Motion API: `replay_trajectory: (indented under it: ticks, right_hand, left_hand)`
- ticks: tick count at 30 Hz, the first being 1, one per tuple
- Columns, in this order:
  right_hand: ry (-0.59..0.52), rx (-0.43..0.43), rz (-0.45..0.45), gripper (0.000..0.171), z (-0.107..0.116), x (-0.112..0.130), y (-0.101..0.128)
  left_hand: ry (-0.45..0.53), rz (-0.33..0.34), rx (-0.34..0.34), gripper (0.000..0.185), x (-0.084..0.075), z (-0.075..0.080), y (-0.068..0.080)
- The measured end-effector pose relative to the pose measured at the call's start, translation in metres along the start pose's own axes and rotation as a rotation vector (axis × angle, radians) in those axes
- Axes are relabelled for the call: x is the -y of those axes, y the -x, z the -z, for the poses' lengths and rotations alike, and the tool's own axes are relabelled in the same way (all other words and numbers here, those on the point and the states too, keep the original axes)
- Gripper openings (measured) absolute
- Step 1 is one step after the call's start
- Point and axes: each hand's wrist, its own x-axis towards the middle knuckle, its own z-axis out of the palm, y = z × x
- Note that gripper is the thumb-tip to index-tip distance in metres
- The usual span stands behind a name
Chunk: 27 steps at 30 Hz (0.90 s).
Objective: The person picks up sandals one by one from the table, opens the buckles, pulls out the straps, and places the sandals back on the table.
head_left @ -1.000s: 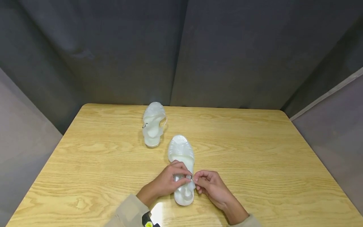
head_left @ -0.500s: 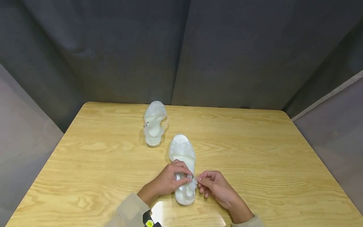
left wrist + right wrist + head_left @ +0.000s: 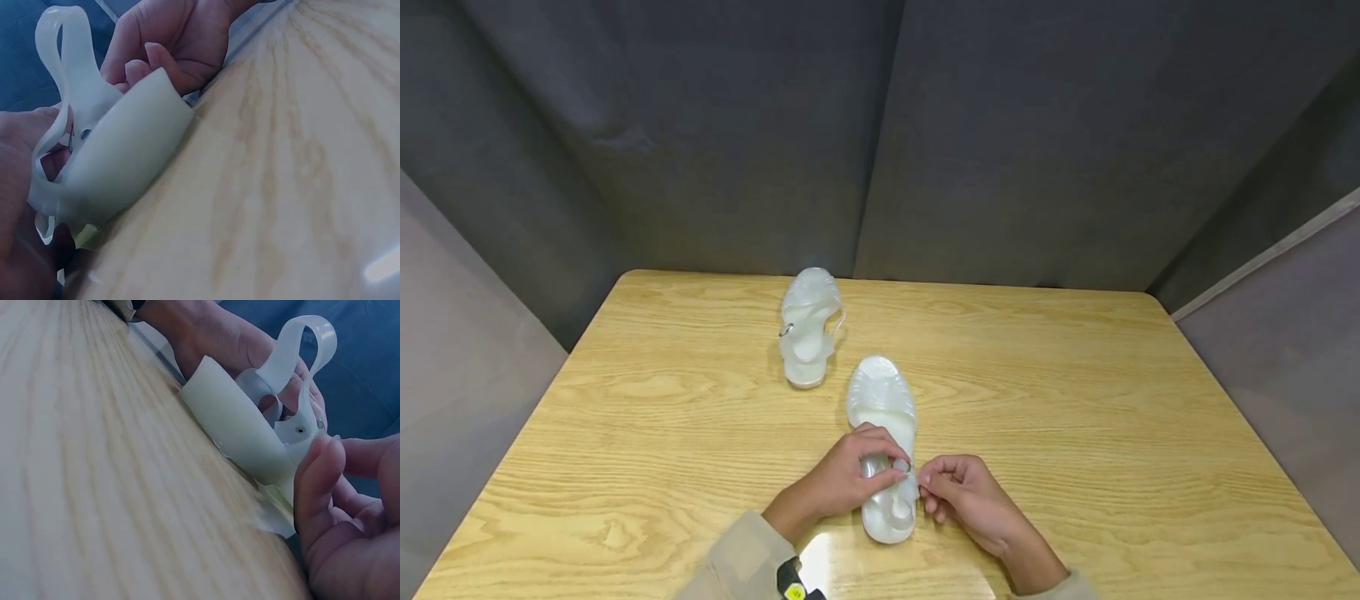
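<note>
A translucent white jelly sandal (image 3: 880, 387) lies on the table, toe pointing away. My left hand (image 3: 846, 477) reaches over its middle from the left, thumb and index finger pinching a small metal buckle (image 3: 904, 466) on the ankle strap. On the sandal's right side, my right hand (image 3: 966, 500) has thumb and index fingertip pressed together at the strap's end, which the fingertips mostly cover. In the right wrist view the strap (image 3: 324, 339) stands up in a loop above the heel (image 3: 234, 419), and a metal eyelet (image 3: 300, 430) shows close to the right fingertips.
A matching sandal (image 3: 808, 329) lies farther back to the left, its buckle (image 3: 786, 330) on the left side. The wooden table (image 3: 1075, 400) ends at dark fabric panels (image 3: 1015, 150) behind, with paler panels at both sides.
My right fingertips have drawn slightly right of the buckle, then dipped a little. The left hand keeps its hold, and both sandals stay in place.
</note>
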Motion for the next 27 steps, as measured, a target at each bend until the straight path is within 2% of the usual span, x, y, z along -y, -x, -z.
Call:
replay_trajectory:
  ticks: [7,15,19,25,27]
  right_hand:
    - [-0.014,-0.055,0.025,0.014,-0.006,0.002,0.000]
    - [0.015,-0.081,0.030,0.013,-0.010,0.004,-0.001]
    - [0.038,-0.111,0.030,0.011,-0.012,0.003,-0.002]
    - [0.043,-0.140,0.019,0.011,-0.013,0.004,-0.003]
    - [0.024,-0.138,0.011,0.011,-0.011,0.003,-0.004]
  left_hand:
    - [-0.016,-0.014,0.001,0.015,-0.001,0.000,-0.001]
    - [-0.026,0.029,0.004,0.013,-0.003,-0.002,0.000]
    - [-0.040,-0.007,-0.010,0.011,-0.005,-0.004,0.000]
    - [-0.050,0.003,-0.022,0.010,-0.019,-0.002,-0.002]
    - [-0.047,0.012,-0.020,0.012,-0.019,-0.002,-0.002]
